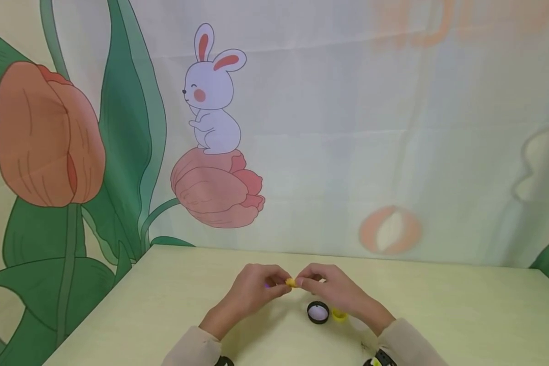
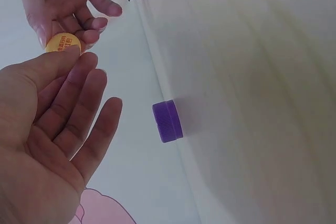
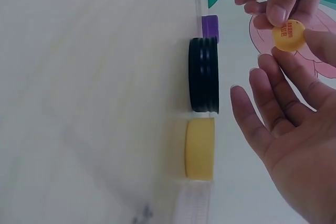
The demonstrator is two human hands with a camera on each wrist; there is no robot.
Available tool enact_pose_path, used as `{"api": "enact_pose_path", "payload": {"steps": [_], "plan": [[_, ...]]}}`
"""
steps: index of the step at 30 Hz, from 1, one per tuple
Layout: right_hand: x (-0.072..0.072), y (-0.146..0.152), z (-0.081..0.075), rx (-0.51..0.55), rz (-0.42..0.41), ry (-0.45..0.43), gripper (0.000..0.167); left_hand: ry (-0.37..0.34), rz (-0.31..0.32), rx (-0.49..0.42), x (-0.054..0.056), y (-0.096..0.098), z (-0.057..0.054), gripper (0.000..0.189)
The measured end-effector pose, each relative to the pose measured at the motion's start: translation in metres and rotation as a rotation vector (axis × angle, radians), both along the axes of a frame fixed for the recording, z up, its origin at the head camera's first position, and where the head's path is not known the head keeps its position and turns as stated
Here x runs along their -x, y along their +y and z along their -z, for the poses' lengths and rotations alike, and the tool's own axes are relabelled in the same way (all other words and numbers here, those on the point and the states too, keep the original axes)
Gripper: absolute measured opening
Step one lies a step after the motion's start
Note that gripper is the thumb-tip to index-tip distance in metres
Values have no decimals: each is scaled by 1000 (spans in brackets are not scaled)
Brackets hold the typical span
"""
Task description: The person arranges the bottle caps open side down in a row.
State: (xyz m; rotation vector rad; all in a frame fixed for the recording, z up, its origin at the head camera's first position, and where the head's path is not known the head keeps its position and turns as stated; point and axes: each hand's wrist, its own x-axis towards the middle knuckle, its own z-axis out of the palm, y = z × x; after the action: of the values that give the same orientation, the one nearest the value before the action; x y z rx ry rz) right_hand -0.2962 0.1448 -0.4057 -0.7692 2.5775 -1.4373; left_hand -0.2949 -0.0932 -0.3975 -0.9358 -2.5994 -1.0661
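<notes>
**Orange-Yellow Cap Held Between Both Hands**

The cap is a small, thin, round piece with an orange-yellow finish. Its printed face carries red characters, set in two rows near the middle; one thumb covers part of the print in the left wrist view. The head view shows the cap from the side, as a narrow yellow piece with an uneven edge. The underside cannot be made out.

Position: above the table, clear of its surface, between the fingertips of the two hands.

Left hand: thumb and index finger pinch the cap at one side. The remaining fingers are bent loosely, apart from it.

Right hand: thumb and index finger pinch the opposite side. The remaining fingers are spread and slightly curved.

Adjacent parts, on the table: a purple cap with ribbed sides; a wider black lid, its open side up and its interior white; a plain yellow lid just beside the black one; and a clear, ribbed piece next to the yellow lid. Behind the table hangs a printed backdrop with a rabbit and tulips.
</notes>
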Motion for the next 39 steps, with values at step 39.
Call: {"api": "enact_pose_path", "payload": {"steps": [39], "plan": [[0, -1, 0, 97, -30, -50, 28, 12, 18, -62, 0, 2, -1, 29]]}}
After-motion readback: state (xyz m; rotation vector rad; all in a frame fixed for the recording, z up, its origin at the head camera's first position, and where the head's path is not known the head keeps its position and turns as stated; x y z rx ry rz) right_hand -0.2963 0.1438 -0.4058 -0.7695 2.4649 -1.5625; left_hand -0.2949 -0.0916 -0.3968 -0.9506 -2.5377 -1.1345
